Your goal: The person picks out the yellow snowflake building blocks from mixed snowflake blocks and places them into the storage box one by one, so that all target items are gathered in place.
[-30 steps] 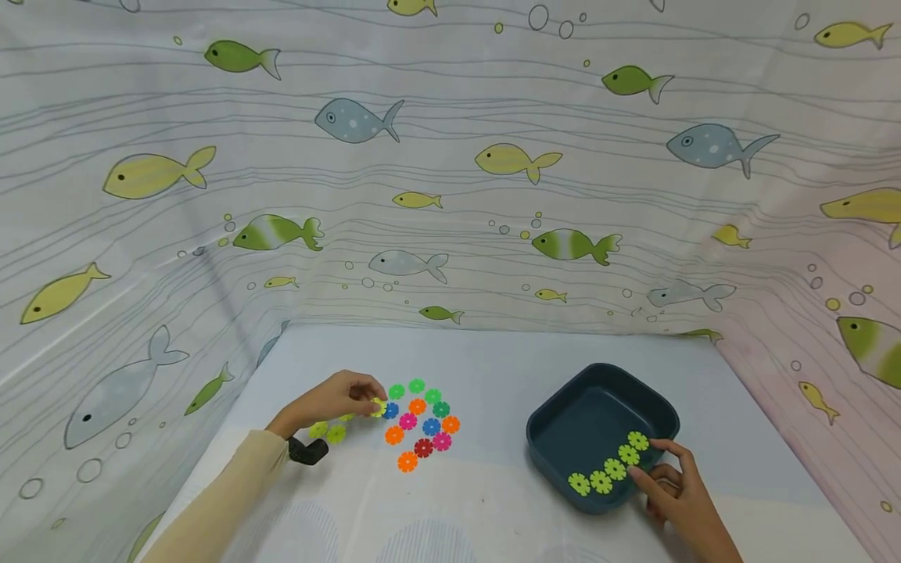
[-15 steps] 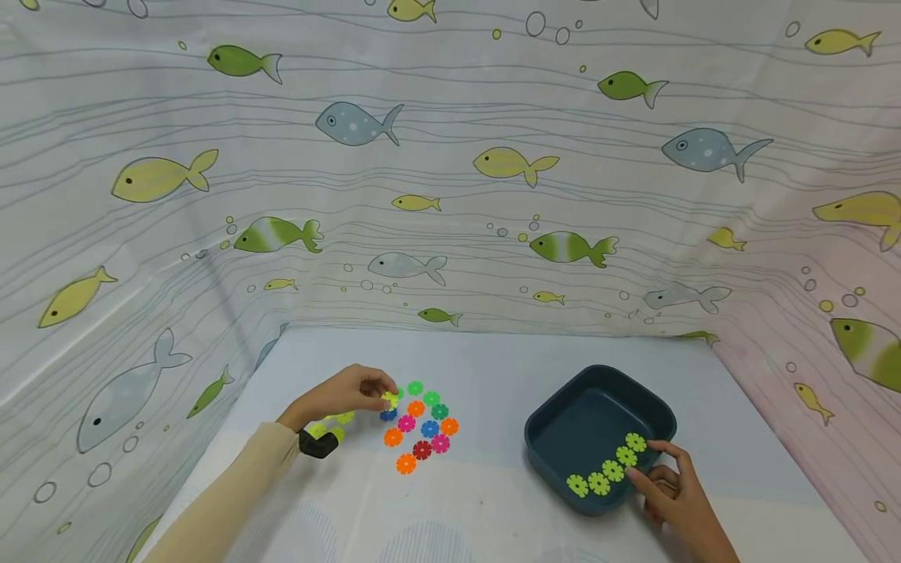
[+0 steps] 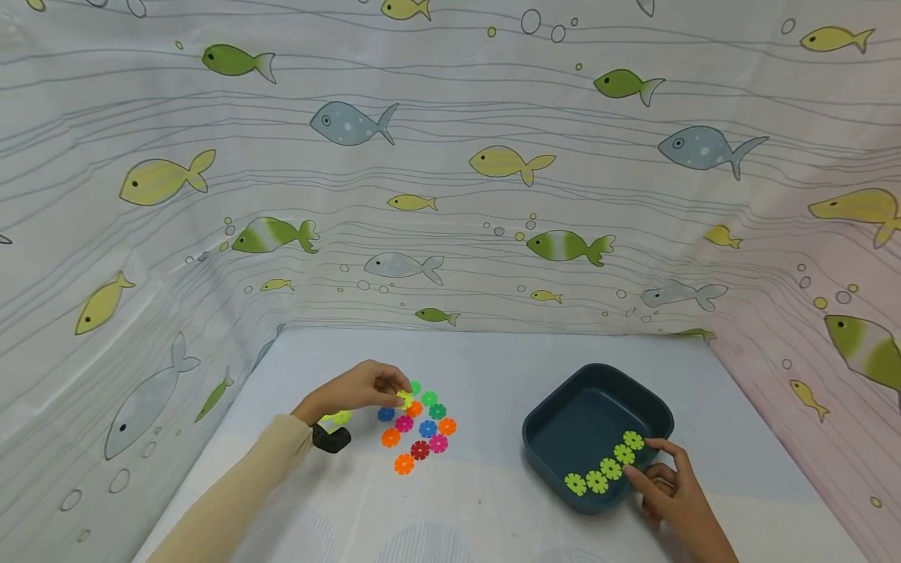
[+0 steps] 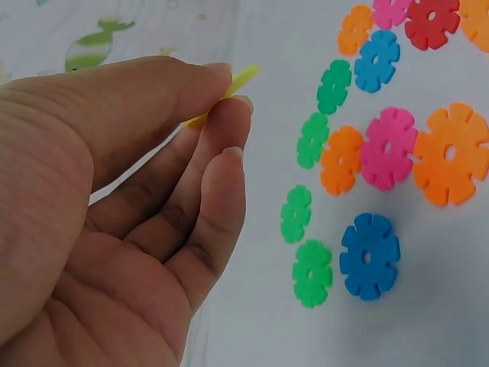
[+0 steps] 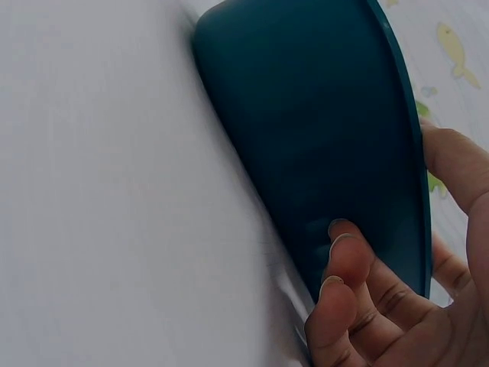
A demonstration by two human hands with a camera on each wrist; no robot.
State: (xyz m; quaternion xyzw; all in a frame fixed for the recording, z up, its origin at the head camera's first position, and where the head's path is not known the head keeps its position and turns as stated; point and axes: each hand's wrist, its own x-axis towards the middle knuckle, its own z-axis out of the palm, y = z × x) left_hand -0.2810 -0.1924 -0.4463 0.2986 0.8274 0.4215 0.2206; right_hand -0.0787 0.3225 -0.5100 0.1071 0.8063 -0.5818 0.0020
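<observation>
My left hand [image 3: 362, 385] pinches a yellow flower-shaped plastic disc [image 4: 248, 73] between thumb and fingertips, above the far left part of a group of loose discs. In the left wrist view that disc shows nearly edge-on. At the right, my right hand [image 3: 679, 489] grips the near right rim of a dark blue square dish [image 3: 573, 414]. Its thumb and index finger are at the rim, and the other fingers bend against the outer wall [image 5: 321, 138]. Inside the dish, several yellow-green discs [image 3: 610, 469] lie in a bent row along the near side.
On the white table, loose discs in orange [image 3: 404, 464], pink [image 3: 439, 443], blue [image 3: 428, 428], green [image 3: 437, 410] and dark red [image 3: 420, 450] lie left of centre. More yellow discs [image 3: 341, 417] lie partly hidden behind my left wrist. Fish-patterned cloth [image 3: 436, 289] surrounds the table.
My left hand has moved right and slightly away with the pinched yellow disc, from beside the blue disc to over the green ones. My right hand keeps its hold on the dish.
</observation>
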